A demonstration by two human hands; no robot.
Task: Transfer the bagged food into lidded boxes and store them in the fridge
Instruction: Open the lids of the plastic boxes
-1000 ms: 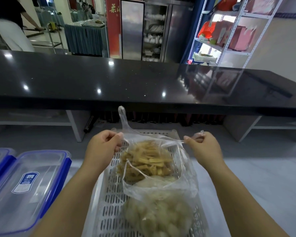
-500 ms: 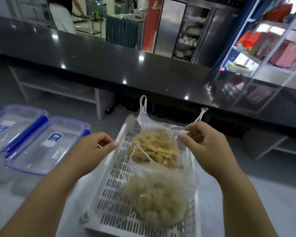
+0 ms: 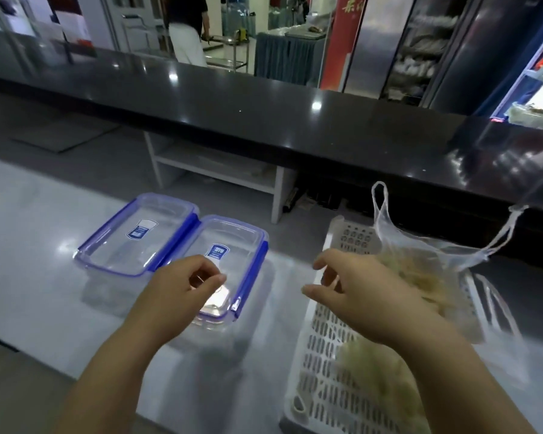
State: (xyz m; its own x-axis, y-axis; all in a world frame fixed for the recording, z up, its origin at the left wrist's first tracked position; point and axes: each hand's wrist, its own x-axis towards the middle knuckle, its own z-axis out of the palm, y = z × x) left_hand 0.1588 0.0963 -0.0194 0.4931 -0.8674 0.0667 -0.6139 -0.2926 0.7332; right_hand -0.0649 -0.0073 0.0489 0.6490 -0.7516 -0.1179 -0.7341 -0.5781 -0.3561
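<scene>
Two clear lidded boxes with blue clips sit side by side on the pale grey surface (image 3: pixel 38 245), the farther box (image 3: pixel 135 236) to the left and the nearer box (image 3: pixel 232 252) touching it on the right, both with lids on. The left hand (image 3: pixel 182 292) hovers over the near end of the nearer box, its fingers (image 3: pixel 201 267) curled in and the thumb tip close to the forefinger; whether they pinch anything thin I cannot tell. To the right lies a white perforated basket (image 3: pixel 320 371) holding the bagged food: a clear bag of yellowish strips (image 3: pixel 420 270) at its far end, its loop handles standing up loose, and a blurred bag of pale lumps (image 3: pixel 373 364) nearer the camera. The right hand (image 3: pixel 358 296) hangs above the basket's left rim, just beside the strip bag, fingers spread and holding nothing. Behind runs a glossy black counter (image 3: pixel 264 120).
</scene>
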